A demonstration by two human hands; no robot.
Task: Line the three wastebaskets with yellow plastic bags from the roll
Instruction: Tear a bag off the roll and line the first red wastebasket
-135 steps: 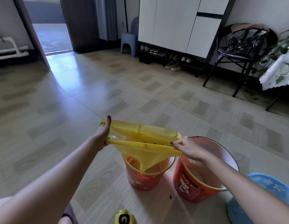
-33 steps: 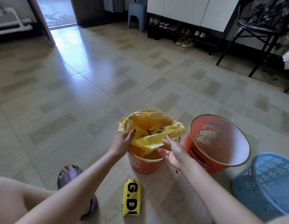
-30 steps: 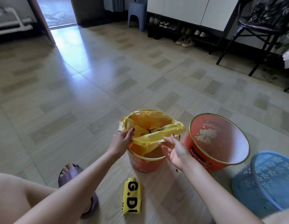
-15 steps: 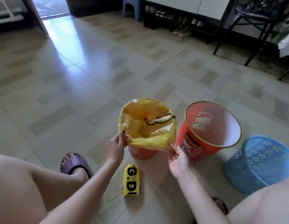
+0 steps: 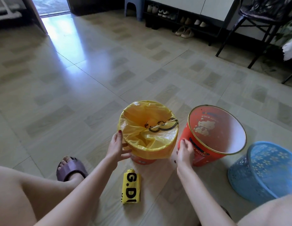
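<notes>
A yellow plastic bag [image 5: 148, 136] is spread over the rim of the small orange wastebasket [image 5: 142, 160] on the floor, its edge folded down outside. My left hand [image 5: 116, 146] rests against the bag's left side, fingers spread on the plastic. My right hand [image 5: 184, 150] hovers just right of the bag, fingers loosely curled, holding nothing. A larger red wastebasket [image 5: 215, 136] stands to the right, unlined and tilted. A blue perforated wastebasket [image 5: 262, 173] lies tipped at the far right. The yellow bag roll [image 5: 131, 186] lies on the floor in front.
My left foot in a purple slipper [image 5: 70, 168] is at the lower left, my knees at both bottom corners. A black chair [image 5: 259, 22], a shoe rack [image 5: 179, 18] and a blue stool [image 5: 133, 5] stand along the far wall.
The bag has gone from held stretched in the air to pulled down over the small basket's rim. My right hand has let go and drawn back to the right.
</notes>
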